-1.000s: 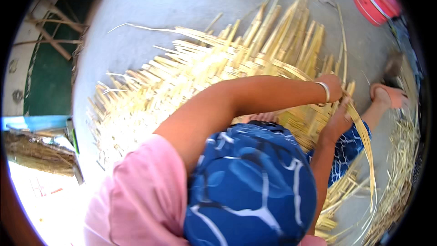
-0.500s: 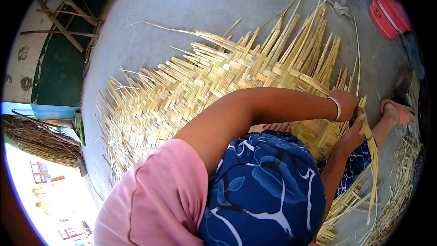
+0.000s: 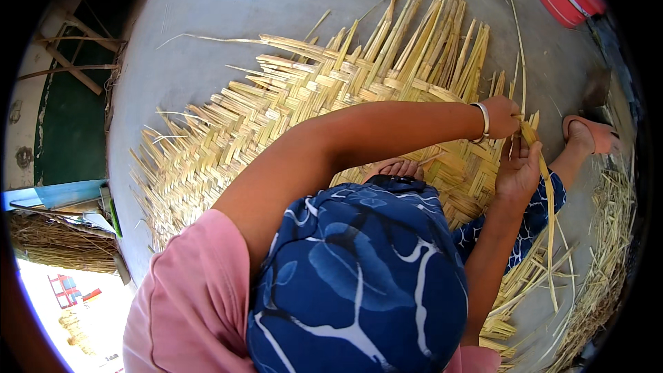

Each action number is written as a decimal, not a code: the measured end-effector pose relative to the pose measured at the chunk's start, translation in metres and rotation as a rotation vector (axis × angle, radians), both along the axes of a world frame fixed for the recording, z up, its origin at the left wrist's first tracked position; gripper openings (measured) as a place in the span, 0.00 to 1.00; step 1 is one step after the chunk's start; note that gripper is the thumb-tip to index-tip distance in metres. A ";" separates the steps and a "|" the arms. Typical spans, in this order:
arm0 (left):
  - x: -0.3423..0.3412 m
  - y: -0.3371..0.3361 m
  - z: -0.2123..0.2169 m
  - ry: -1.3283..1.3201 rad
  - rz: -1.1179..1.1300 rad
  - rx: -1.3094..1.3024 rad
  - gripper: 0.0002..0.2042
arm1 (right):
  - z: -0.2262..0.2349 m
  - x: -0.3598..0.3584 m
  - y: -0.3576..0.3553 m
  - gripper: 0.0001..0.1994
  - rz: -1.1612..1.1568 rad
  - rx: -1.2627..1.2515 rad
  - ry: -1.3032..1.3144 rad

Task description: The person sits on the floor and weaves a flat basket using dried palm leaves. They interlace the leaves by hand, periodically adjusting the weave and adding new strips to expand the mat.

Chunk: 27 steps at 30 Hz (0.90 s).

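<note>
While the left hand point(image 3: 502, 119) has its fingers pinched on one end of the pale strip point(image 3: 550, 200) beyond the woven mat's point(image 3: 297, 107) right edge, the strip's length trails past the right hand point(image 3: 518, 176), whose closure I cannot tell.

Grey floor point(image 3: 207, 0) beyond the woven mat point(image 3: 324, 93) offers passage, with splayed strips point(image 3: 452, 45) and a sandalled foot point(image 3: 602, 137) obstructing rightward.
</note>
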<state>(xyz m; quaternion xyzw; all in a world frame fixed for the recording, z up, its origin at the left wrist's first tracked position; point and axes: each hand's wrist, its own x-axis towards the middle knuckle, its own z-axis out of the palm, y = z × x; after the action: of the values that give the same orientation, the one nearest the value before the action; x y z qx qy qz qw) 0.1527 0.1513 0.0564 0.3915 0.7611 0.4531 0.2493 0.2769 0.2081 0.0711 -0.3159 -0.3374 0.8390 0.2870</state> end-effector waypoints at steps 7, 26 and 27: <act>0.009 -0.011 0.021 0.131 0.050 -0.091 0.10 | 0.017 -0.005 -0.011 0.18 0.005 -0.018 -0.004; -0.046 0.002 -0.010 0.851 -0.188 -0.259 0.17 | 0.025 -0.009 -0.025 0.17 0.042 -0.445 0.381; -0.056 0.003 -0.019 0.515 -0.082 -0.065 0.17 | 0.036 -0.011 -0.033 0.17 0.040 -0.410 0.364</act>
<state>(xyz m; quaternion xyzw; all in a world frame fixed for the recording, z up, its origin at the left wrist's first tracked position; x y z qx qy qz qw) 0.0963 0.1548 0.0374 0.5162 0.7972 0.3032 0.0783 0.2662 0.1755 0.1072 -0.2047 -0.1095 0.9383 0.2563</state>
